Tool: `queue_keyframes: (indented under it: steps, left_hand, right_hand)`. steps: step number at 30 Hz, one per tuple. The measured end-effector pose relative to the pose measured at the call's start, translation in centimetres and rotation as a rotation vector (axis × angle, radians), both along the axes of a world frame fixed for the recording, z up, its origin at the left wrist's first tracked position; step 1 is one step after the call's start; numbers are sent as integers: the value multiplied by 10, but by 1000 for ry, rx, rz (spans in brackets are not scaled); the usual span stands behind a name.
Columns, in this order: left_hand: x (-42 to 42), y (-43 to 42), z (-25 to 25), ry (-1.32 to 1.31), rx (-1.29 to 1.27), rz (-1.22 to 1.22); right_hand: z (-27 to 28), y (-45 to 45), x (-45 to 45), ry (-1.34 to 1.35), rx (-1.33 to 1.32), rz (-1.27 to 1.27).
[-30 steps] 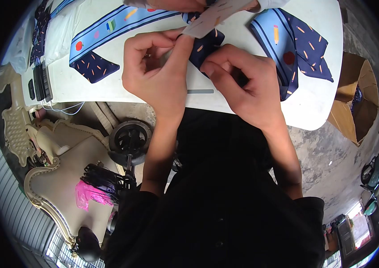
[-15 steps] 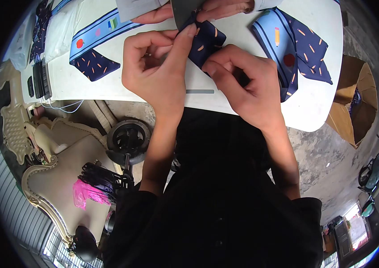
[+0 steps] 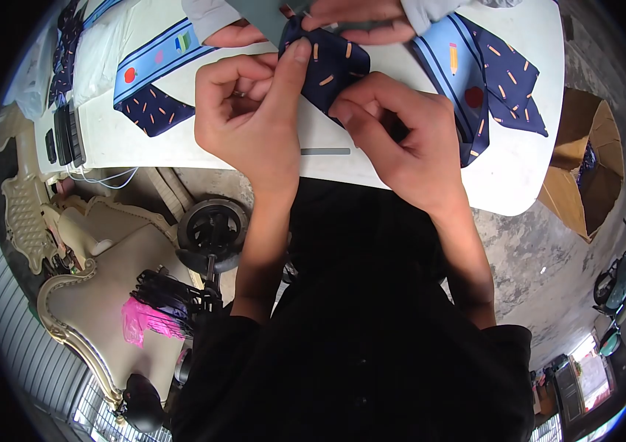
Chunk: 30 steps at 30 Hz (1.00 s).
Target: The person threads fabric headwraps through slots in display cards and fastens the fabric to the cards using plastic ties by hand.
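We find at far L, on the white smooth-topped tbl. (image 3: 180, 146), a light-blue fabric strip w/ navy stripes and printed apple (image 3: 162, 62), laid flat, prob. to avoid creasing. Next, a co-worker's grey-sleeved hand (image 3: 239, 34) beside a flat grey-green piece (image 3: 257, 10); its grip we can't tell. The wearer's L hand (image 3: 254, 118) pinches, thumb on top, the upper-L edge of the navy pencil-print fabric piece (image 3: 333, 66), which sits mid-tbl. betw. both hands. Co-worker's other hand (image 3: 372, 18) is at its top edge. R hand (image 3: 408, 136) pinches the lower-R edge; we judge the two-sided hold keeps the cloth taut. Far R, a folded light-blue-and-navy fabric tie (image 3: 460, 70) lies apart, prob. for clearance.
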<state>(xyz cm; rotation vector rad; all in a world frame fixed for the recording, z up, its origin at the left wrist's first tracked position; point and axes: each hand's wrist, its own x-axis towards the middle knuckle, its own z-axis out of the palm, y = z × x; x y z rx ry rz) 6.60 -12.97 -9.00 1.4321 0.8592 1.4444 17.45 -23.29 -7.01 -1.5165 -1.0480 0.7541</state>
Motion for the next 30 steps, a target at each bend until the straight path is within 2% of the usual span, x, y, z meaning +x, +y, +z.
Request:
queue_keyframes:
  steps: [4,13,16,19,22,25,28,30]
  left_hand:
    - [-3,0,0,72,20,10]
    - [0,0,1,-11,-13,-11]
    - [-1,0,2,54,-17,-4]
    - [-1,0,1,57,-5,-7]
    - [-3,1,1,26,-31,-37]
    - [2,4,-5,-85,49,-67]
    - [-7,-4,10,137,-169,-5]
    - [-8,1,-14,81,-108,66]
  right_hand:
    - [-1,-1,0,4,-2,11]
    - [-1,-2,1,-8,-36,29]
    - [-1,-2,1,0,-42,28]
    - [-6,1,-2,5,25,-21]
    - [-1,-1,0,-2,-47,29]
    - [-2,-1,1,-11,-28,30]
    - [-3,-1,0,-16,-28,29]
    - [-3,-1,0,-19,-28,28]
